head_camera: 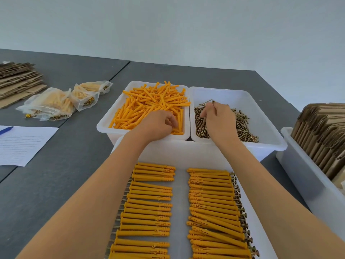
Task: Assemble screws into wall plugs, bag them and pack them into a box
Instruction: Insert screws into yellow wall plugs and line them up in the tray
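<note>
Left hand (pixel 158 123): fingers are curling into the orange plugs (pixel 149 105); whether it holds one is unclear.
Right hand (pixel 219 118): fingers are pinching one screw (pixel 214 103) above the screw bin (pixel 265 116).

Four white bins (pixel 265 146), three filled bags (pixel 56 103), two rows of assembled plugs (pixel 211 202), one lined sheet (pixel 20 144) and one blue pen (pixel 6 130).

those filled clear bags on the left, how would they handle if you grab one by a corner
The filled bags look thin and crinkled, so one would probably sag and flop. Screw heads cluster at the low ends, so the weight likely swings there. Smooth film may slip.
</note>
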